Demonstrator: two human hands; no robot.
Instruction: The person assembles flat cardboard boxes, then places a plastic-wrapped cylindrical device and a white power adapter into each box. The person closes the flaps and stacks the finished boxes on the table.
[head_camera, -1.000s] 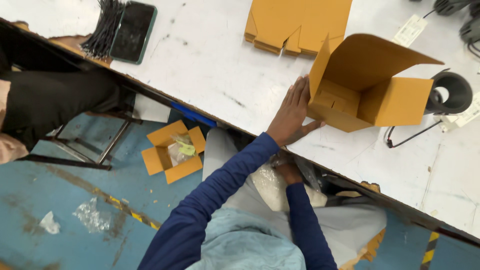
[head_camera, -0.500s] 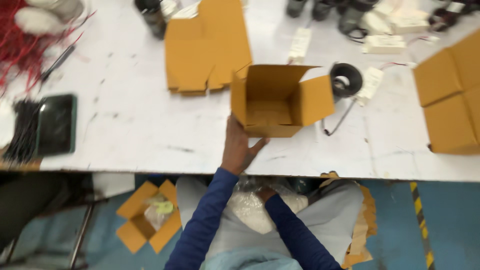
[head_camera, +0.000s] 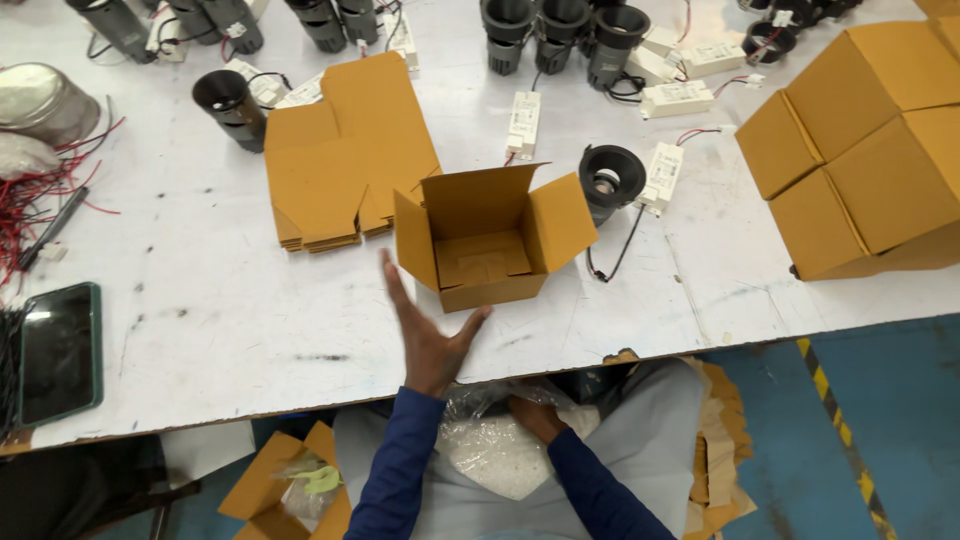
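head view: left hand (head_camera: 428, 335) spread wide and flat on the white table (head_camera: 200, 300), holding nothing, just short of the open brown carton (head_camera: 487, 240), which sits empty near the table's front edge; right hand (head_camera: 532, 416) down in the lap against a clear plastic bag (head_camera: 490, 450), grip impossible to tell. could nudge the light carton into the black lamp (head_camera: 610, 178) just beside it, or snag its wire

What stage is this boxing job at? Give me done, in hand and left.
Done: one open box stands folded up, empty, with closed boxes stacked at right. In hand: left hand open beside it; right hand at the plastic bag on the lap. Left: flat blanks and loose black lamps.
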